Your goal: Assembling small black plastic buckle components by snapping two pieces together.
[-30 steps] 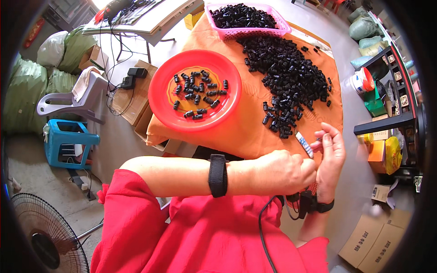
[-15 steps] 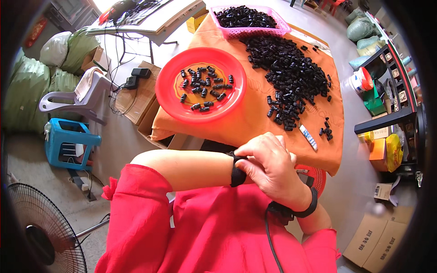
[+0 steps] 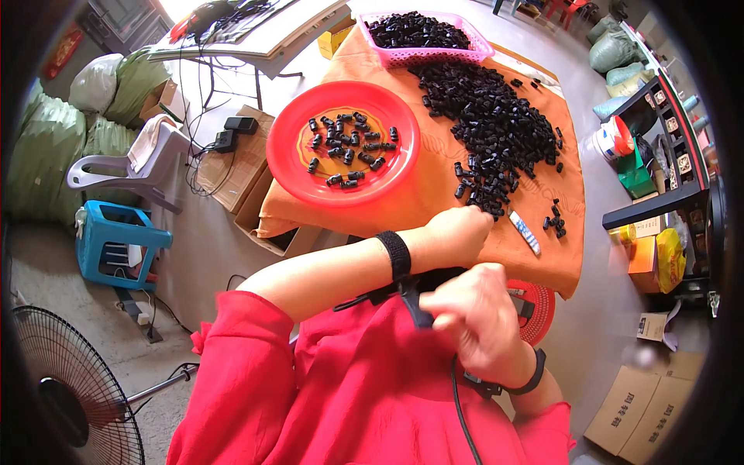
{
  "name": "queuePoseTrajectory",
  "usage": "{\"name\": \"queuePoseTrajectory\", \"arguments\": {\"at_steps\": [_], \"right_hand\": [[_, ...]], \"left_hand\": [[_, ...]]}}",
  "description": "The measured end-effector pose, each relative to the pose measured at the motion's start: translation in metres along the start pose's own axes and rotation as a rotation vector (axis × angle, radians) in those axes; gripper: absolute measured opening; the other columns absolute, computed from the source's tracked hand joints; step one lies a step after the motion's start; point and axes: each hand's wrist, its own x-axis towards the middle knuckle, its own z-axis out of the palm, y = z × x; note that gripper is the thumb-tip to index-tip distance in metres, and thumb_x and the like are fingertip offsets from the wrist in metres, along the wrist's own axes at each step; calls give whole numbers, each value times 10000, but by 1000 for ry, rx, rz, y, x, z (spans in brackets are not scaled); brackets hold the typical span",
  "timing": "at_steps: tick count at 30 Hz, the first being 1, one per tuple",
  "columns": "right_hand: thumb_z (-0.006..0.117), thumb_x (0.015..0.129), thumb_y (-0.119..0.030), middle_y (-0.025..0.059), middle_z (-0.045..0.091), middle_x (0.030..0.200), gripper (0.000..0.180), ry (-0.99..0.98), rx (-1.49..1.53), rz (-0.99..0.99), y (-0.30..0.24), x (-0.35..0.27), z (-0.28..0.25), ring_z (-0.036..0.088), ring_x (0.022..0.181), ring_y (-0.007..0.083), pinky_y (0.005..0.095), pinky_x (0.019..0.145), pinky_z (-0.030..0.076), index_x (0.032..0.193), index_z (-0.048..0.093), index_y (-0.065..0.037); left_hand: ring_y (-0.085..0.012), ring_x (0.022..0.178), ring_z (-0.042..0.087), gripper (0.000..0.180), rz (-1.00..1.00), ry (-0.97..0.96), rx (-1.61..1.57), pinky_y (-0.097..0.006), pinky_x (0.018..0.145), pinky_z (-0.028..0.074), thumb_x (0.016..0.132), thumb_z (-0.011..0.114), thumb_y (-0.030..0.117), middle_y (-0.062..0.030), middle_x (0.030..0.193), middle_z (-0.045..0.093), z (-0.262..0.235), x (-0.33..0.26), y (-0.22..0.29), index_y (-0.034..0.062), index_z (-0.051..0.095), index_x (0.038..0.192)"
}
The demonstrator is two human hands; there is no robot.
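Note:
My left hand (image 3: 460, 235) reaches over the near edge of the orange-covered table (image 3: 349, 221), its back toward me and its fingers curled closed. Whatever those fingers may hold is hidden. A black wristband (image 3: 394, 256) circles my left wrist. Below it, my right hand (image 3: 480, 319), somewhat blurred, pinches the end of a black strap (image 3: 416, 307) that hangs under the left wrist. Another dark band (image 3: 533, 372) sits on my right wrist, beside a small black device with a cable. Just beyond the left hand lies a large heap of small black plastic pieces (image 3: 500, 116).
A red plate (image 3: 283, 167) with several black pieces stands left of the heap. Behind it is a pink basket (image 3: 434, 56) full of them. A blue-and-white tube (image 3: 525, 232) lies near the right edge. A fan (image 3: 74, 387) and blue stool (image 3: 116, 209) stand at left.
My right hand has come off the left wrist and moved down toward me, drawing the strap end out. My left hand, hidden behind it before, now shows farther forward.

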Motion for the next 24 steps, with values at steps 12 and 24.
{"name": "queuePoseTrajectory", "arguments": {"at_steps": [12, 24], "right_hand": [[799, 790, -122, 162, 583, 1004, 428, 129, 18, 461, 16, 6, 33, 600, 888, 319, 400, 785, 491, 1106, 532, -10], [699, 822, 7, 142, 595, 903, 258, 30, 234, 616, 27, 8, 33, 621, 755, 280, 386, 689, 506, 1024, 541, -23]], "left_hand": [[-111, 582, 450, 181, -629, 206, -1464, -248, 457, 326, 901, 651, 141, -49, 718, 527, -19, 41, -6, 29, 583, 776], [-68, 574, 430, 74, -790, 349, -1989, -182, 417, 301, 907, 628, 24, -41, 761, 526, -11, 45, -25, 27, 558, 882]]}}
